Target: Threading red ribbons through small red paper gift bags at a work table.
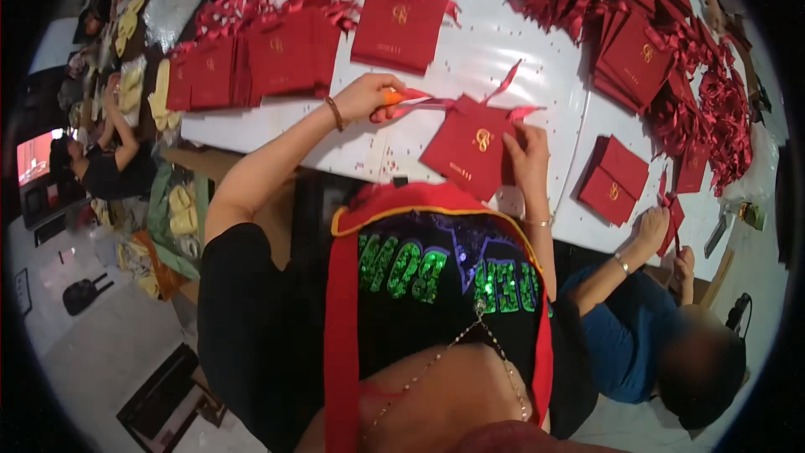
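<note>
My left hand (366,97) grips orange-handled scissors (408,101), their blades at the red ribbon (506,81) coming off the top of a red pouch with a gold emblem (470,147). That pouch lies flat on the white table (486,42). My right hand (528,153) presses down on the pouch's right edge, fingers spread over it. Small red ribbon scraps dot the tabletop around the pouch.
Stacks of red pouches (251,63) and one single pouch (399,29) lie at the back left, with loose ribbon heaps behind. More pouches (635,54) pile up at the right. A person in blue (637,327) handles a pouch (615,180) at my right. Another person (105,164) sits far left among yellow slippers.
</note>
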Demonstrator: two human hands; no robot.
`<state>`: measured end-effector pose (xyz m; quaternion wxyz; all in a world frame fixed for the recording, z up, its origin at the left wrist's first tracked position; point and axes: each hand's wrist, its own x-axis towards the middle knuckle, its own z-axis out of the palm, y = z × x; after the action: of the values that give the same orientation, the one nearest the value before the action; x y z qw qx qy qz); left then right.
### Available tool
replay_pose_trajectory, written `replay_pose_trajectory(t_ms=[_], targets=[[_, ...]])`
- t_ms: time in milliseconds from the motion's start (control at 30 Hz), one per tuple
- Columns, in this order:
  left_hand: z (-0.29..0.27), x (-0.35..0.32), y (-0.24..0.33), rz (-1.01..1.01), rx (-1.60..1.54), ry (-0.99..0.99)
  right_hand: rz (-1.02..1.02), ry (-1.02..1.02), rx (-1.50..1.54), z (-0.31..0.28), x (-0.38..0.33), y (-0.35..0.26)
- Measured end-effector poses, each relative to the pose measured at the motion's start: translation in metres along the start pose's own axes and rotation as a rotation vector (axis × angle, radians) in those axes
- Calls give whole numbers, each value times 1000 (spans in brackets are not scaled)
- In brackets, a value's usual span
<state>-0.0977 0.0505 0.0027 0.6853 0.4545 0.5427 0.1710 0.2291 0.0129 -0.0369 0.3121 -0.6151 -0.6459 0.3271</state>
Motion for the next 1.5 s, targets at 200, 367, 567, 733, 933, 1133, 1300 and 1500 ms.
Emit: replay_pose_trajectory(t_ms=[200, 367, 567, 733, 933, 1133, 1300, 1500], targets=[[39, -27, -61, 185, 692, 398, -29, -33, -123, 1, 0, -5], [47, -36, -51, 351, 913, 419, -218, 126, -486, 4, -5, -19], [70, -29, -55, 716, 1145, 278, -414, 45, -395, 17, 6, -30], [80, -17, -65, 860, 1194, 331, -409, 0, -416, 22, 16, -32], [74, -19, -74, 887, 1157, 111, -300, -96, -311, 22, 21, -26], [65, -26, -80, 963, 1127, 115, -314, -108, -362, 21, 20, -32], [77, -18, -44, 886, 743, 350, -292, -194, -343, 22, 8, -47], [105, -5, -4, 406, 123, 255, -231, -265, -355, 18, 7, -48]])
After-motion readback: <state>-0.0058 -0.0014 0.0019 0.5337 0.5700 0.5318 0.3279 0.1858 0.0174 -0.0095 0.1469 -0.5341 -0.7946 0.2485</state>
